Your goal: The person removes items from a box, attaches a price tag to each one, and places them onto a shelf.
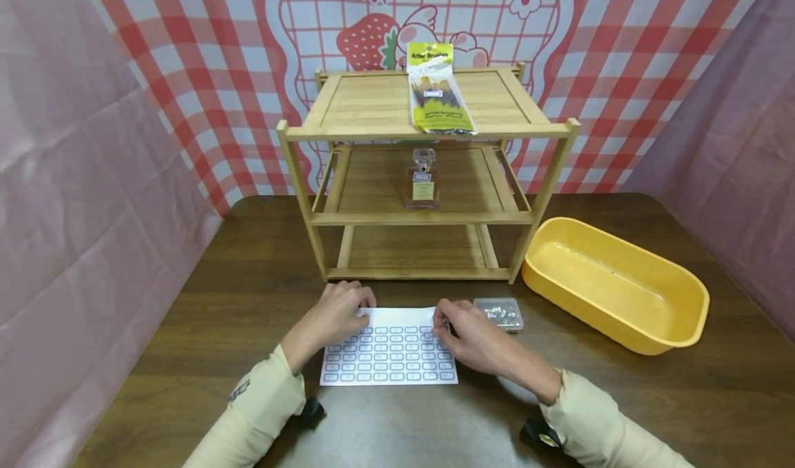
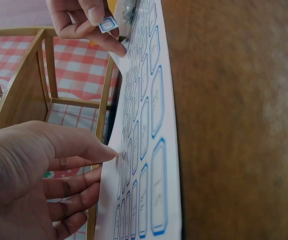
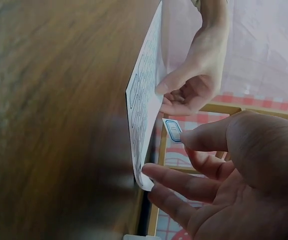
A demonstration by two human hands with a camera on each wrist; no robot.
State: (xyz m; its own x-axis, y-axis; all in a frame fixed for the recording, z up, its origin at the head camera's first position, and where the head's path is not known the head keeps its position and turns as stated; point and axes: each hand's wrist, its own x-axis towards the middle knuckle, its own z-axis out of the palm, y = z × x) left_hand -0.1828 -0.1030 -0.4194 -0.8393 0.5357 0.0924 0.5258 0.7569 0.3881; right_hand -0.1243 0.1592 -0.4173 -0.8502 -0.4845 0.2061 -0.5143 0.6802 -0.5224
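A white sheet of blue-bordered label stickers (image 1: 390, 357) lies on the table in front of the shelf. At its far left corner my left hand (image 1: 338, 313) pinches the sheet's edge between thumb and fingers. Over the far right corner is my right hand (image 1: 475, 337), holding a single small label sticker (image 3: 172, 131) between thumb and index finger. In the left wrist view this sticker (image 2: 108, 24) hangs off the sheet at the fingertips. The right hand's other fingers touch the sheet's curled-up corner in the right wrist view.
A three-tier wooden shelf (image 1: 428, 217) stands behind the sheet. A labelled brush pack (image 1: 437, 99) leans on top; a labelled perfume bottle (image 1: 423, 188) stands on the middle tier. A clear box of small items (image 1: 500, 314) and a yellow basin (image 1: 615, 281) lie to the right.
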